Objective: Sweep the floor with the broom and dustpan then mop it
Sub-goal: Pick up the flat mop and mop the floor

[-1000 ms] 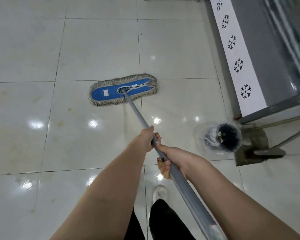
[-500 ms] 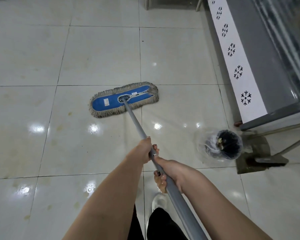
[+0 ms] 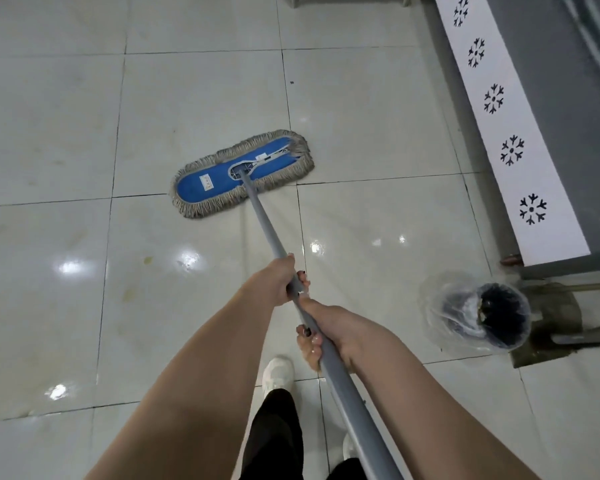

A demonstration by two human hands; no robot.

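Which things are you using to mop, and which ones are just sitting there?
For the job: blue mop head; grey mop handle, gripped by the left hand and the right hand; tiled floor.

Just sitting there: bag-lined bin; grey cabinet with snowflake strip.

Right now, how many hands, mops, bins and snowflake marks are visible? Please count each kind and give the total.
hands: 2, the left hand and the right hand
mop: 1
bin: 1
snowflake marks: 5
total: 9
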